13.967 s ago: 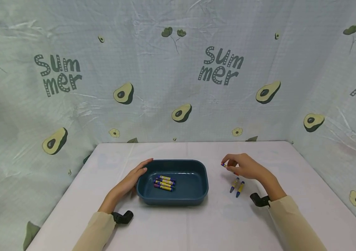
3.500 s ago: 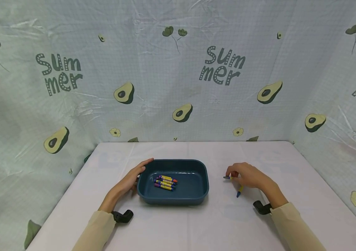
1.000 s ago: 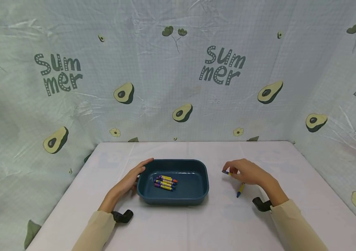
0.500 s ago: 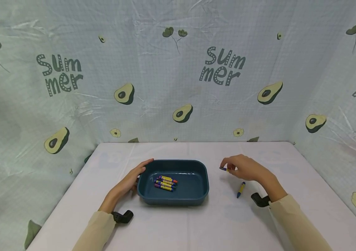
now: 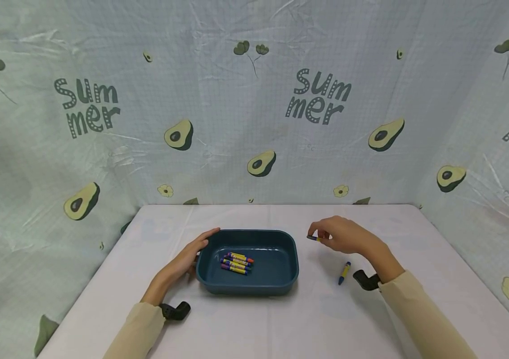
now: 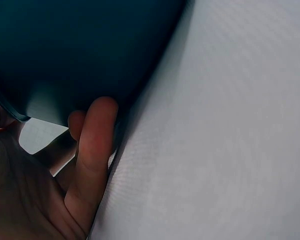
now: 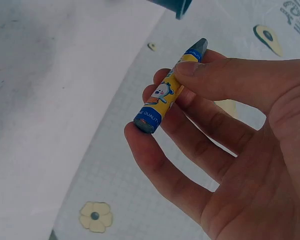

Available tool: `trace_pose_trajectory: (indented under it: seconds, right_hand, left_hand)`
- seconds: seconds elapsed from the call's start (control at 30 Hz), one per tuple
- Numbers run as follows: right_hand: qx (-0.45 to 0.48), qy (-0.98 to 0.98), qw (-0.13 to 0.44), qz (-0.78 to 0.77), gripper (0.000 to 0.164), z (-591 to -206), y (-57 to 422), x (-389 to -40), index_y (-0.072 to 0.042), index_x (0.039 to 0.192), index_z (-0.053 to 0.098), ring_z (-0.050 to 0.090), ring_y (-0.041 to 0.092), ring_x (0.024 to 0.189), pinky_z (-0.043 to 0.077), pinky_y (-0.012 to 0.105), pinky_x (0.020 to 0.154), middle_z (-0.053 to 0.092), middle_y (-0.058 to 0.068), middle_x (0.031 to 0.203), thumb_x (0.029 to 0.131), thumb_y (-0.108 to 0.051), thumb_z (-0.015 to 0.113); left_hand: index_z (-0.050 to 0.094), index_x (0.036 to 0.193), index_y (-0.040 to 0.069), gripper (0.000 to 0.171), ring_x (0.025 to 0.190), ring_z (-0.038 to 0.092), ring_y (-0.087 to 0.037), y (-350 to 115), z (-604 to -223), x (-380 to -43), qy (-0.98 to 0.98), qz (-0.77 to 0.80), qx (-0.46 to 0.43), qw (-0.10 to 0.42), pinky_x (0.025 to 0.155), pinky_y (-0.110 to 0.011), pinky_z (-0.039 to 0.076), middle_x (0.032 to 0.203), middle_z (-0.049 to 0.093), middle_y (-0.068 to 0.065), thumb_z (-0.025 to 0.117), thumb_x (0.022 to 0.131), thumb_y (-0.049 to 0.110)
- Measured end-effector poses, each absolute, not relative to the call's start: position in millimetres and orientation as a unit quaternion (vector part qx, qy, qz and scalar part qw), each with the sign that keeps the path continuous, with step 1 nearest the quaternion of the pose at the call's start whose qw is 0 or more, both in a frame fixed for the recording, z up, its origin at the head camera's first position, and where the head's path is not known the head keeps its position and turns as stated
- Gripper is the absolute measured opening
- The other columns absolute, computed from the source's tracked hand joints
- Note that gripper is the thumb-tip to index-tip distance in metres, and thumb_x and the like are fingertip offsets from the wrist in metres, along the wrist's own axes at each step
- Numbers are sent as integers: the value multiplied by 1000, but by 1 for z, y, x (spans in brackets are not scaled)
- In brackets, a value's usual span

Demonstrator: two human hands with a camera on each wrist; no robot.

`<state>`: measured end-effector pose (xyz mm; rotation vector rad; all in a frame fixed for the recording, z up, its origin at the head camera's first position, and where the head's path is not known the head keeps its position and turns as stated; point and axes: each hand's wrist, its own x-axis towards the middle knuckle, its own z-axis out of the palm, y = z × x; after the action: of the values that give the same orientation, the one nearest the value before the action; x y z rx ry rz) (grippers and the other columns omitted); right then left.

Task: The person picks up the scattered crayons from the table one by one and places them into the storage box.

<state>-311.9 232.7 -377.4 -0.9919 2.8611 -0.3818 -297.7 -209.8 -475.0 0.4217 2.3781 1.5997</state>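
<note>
A dark blue tray (image 5: 247, 288) stands on the table, with several yellow-wrapped crayons (image 5: 236, 263) on the left part of its floor. My left hand (image 5: 186, 255) grips the tray's left end, some fingers at the rim. In the left wrist view, other fingers (image 6: 95, 140) press its outer wall from below. To the right of the tray, my right hand (image 5: 343, 234) is raised over the table. Between thumb and fingers it pinches a dark grey-blue crayon (image 7: 171, 90) with a yellow and blue wrapper, its point past the thumb. Another blue-tipped crayon (image 5: 344, 273) lies on the table below that hand.
A white cloth covers the table (image 5: 272, 324). Behind it and at both sides hangs a pale curtain (image 5: 218, 99) printed with avocados and lettering. Black wrist cameras (image 5: 176, 311) are strapped to both wrists.
Since 14 seconds ago an orange-tipped crayon has come into the tray. My right hand has picked up the grey-blue crayon and moved it up and left toward the tray. My left hand stays put.
</note>
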Motion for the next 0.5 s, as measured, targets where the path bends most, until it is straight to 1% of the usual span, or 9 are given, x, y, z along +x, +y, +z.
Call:
trace_pose_trajectory:
  seconds: [0.07,0.2,0.23,0.4,0.5]
  right_hand:
    - [-326,937,43,-121,27,-375,229,-313,-22,118,73,62,11,86,54,29,74,72,-2,96,97,-6,67]
    - [-330,936,37,-115,27,-371,222,-315,-24,116,74,61,9,84,53,27,73,71,-7,93,97,-7,67]
    - [-332,936,36,-113,27,-370,220,-315,-24,116,74,61,9,84,53,27,73,70,-8,93,97,-7,67]
    - [-343,933,36,-106,26,-366,211,-316,-24,116,74,59,8,83,53,28,75,70,-8,92,98,-7,67]
    - [-350,931,34,-102,26,-364,206,-317,-23,115,74,59,9,82,53,28,74,70,-8,92,98,-6,67]
  left_hand:
    - [29,164,32,50,144,43,-47,-210,-475,-298,814,550,141,123,96,-48,56,173,22,-11,26,114,41]
    - [29,164,31,51,142,45,-49,-210,-475,-298,813,551,143,122,95,-49,56,173,22,-12,26,114,40]
    - [30,163,32,50,143,44,-48,-210,-476,-298,813,552,140,121,97,-49,56,173,23,-11,26,114,41]
    - [29,164,28,51,150,34,-47,-210,-476,-299,814,547,153,120,106,-55,50,173,21,-11,25,114,39]
    - [28,164,29,52,151,33,-46,-210,-475,-299,816,544,151,121,105,-55,50,173,21,-11,25,114,40]
